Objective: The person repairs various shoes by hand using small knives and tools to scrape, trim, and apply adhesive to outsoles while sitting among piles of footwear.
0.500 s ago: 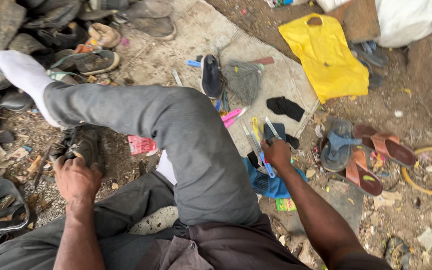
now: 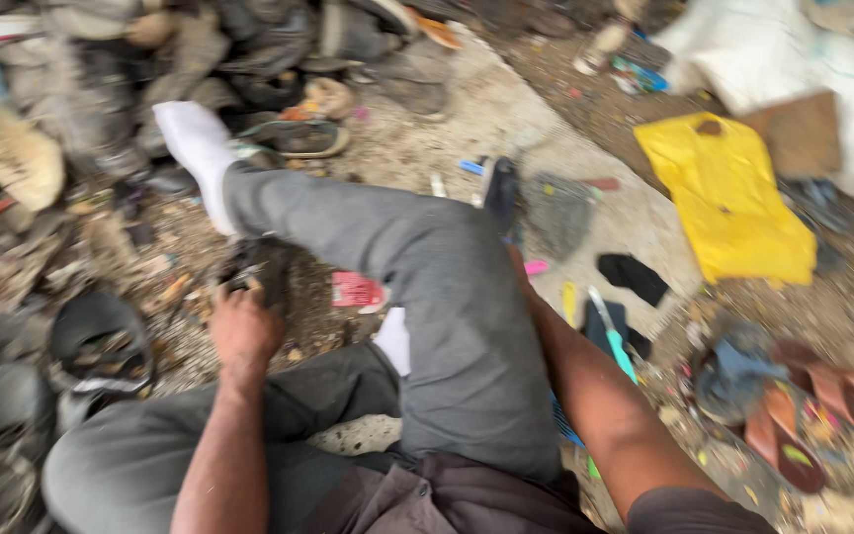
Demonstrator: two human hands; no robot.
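My left hand [image 2: 244, 331] grips a dark worn shoe [image 2: 261, 265] lying on the dirt just left of my raised knee. My grey trouser leg [image 2: 427, 277] crosses the middle and ends in a white sock [image 2: 195, 148]. My right forearm [image 2: 595, 396] reaches forward behind that knee, which hides the hand. A teal-handled tool [image 2: 613, 341] lies on a dark pad to the right of the forearm. A pink scrap [image 2: 358, 290] sits on the ground between shoe and leg.
A pile of old shoes [image 2: 101, 119] fills the left and top. On the right lie a yellow bag [image 2: 728, 193], a black cloth piece [image 2: 633, 277], brown sandals [image 2: 812, 415] and a white sack [image 2: 803, 69]. A black shoe [image 2: 501, 188] rests on the concrete slab [image 2: 635, 213].
The view has swung and blurred. My right hand, earlier visible by the tools, has moved up behind my knee. My left hand stays on the dark shoe.
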